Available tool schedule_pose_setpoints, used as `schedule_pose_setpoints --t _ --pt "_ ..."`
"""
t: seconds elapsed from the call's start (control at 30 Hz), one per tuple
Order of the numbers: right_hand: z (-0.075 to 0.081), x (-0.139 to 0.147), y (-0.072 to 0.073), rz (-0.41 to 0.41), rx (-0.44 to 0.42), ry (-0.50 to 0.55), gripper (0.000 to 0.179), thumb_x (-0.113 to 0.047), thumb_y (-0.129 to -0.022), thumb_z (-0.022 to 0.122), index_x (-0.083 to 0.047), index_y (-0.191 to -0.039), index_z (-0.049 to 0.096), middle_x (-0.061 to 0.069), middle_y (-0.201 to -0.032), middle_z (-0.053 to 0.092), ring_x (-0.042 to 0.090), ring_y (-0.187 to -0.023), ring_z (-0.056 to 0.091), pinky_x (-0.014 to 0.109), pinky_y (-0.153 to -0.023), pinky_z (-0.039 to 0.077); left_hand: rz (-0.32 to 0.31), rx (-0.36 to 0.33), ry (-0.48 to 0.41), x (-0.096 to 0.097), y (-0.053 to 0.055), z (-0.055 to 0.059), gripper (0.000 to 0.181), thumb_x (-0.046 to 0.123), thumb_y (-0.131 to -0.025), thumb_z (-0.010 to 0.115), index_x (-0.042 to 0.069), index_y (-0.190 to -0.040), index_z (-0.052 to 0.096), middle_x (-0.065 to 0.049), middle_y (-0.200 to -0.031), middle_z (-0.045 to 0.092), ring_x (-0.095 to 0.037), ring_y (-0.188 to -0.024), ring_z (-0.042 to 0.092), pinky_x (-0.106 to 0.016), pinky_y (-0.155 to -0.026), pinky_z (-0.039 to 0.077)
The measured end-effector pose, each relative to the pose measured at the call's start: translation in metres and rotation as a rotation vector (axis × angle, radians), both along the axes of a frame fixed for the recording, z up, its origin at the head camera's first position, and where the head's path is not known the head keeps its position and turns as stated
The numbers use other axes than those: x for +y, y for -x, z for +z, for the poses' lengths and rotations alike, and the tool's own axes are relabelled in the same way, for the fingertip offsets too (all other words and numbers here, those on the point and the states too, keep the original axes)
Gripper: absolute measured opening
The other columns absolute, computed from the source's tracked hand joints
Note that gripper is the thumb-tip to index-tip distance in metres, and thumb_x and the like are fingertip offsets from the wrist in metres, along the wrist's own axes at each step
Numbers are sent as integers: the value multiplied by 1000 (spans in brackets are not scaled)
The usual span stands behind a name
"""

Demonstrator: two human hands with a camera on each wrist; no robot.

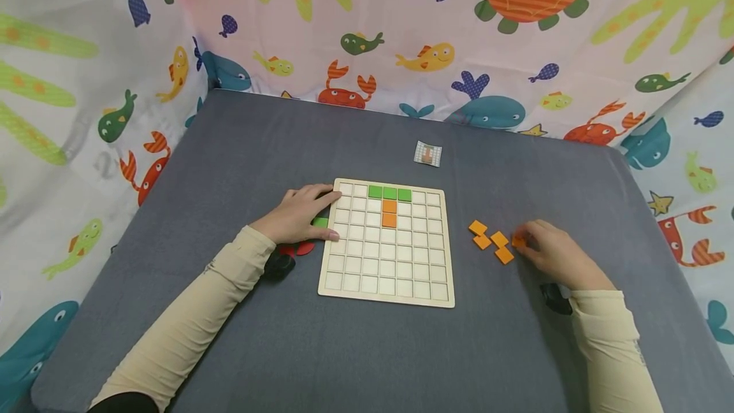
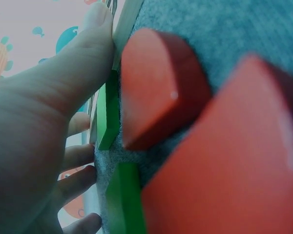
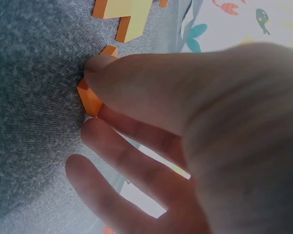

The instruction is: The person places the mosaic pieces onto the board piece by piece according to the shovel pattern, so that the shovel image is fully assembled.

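Note:
A pale wooden grid board [image 1: 386, 301] lies on the grey table. Three green squares sit in a row in its top row, with two orange squares [image 1: 389, 212] in a column under the middle one. My left hand [image 1: 295, 215] rests at the board's left edge, thumb and fingers spread along it. Beside that hand lie green pieces [image 2: 108, 112] and red pieces with curved sides [image 2: 151, 90]. To the right of the board, my right hand [image 1: 556, 253] pinches an orange square [image 3: 91, 103] between thumb and index finger, low at the table; the thumb partly hides it.
Several loose orange squares [image 1: 498, 239] lie between the board and my right hand. A small printed card [image 1: 427, 153] lies behind the board. A curtain with sea animals [image 1: 355, 11] borders the table's far and side edges.

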State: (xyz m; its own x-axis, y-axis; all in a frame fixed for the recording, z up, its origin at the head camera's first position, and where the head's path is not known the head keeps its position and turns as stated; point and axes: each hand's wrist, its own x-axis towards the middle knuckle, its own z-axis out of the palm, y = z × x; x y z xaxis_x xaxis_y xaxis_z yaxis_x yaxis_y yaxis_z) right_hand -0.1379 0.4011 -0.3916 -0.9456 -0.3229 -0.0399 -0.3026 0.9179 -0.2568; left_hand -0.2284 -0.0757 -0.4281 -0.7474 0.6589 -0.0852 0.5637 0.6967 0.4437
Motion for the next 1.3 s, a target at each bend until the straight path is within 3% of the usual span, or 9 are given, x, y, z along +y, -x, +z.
schedule_pose_setpoints --t 0.4,0.53,0.7,0.97,1.17,1.3 --pt "0 2 0 12 9 4 17 -2 -82 72 -1 -97 65 12 -92 63 28 -84 61 49 -74 50 -1 7 4 1 0 -1 87 58 -82 66 17 -151 32 -13 -153 29 -33 -140 27 -55 -102 26" --pt "4 -3 2 19 46 4 17 -3 -81 74 -1 -96 65 11 -91 64 28 -83 61 48 -74 51 6 3 7 1 0 -1 87 58 -82 66 17 -151 32 -12 -153 29 -33 -140 27 -55 -102 26" --pt "13 -22 4 42 77 27 18 -2 -81 74 -2 -97 65 11 -94 63 28 -88 63 47 -75 52 3 13 5 1 0 0 86 57 -82 66 16 -150 33 -13 -153 29 -33 -140 27 -56 -102 26" --pt "23 -65 8 19 6 -6 20 -2 -82 73 -1 -100 64 11 -97 61 28 -90 61 44 -76 53 -6 9 5 4 -2 1 86 56 -82 67 16 -150 33 -13 -153 30 -32 -140 27 -55 -103 26" --pt "22 -94 15 141 98 20 16 -2 -80 76 -3 -92 66 6 -89 61 22 -78 59 35 -67 53 -1 10 7 3 -1 0 86 56 -82 67 16 -150 33 -13 -153 30 -33 -140 27 -54 -103 26" --pt "17 -114 23 247 191 38 15 -1 -78 77 -3 -89 66 5 -86 61 21 -80 60 35 -71 52 3 10 8 1 -1 0 86 56 -82 67 16 -151 33 -14 -153 29 -33 -140 27 -55 -103 25"
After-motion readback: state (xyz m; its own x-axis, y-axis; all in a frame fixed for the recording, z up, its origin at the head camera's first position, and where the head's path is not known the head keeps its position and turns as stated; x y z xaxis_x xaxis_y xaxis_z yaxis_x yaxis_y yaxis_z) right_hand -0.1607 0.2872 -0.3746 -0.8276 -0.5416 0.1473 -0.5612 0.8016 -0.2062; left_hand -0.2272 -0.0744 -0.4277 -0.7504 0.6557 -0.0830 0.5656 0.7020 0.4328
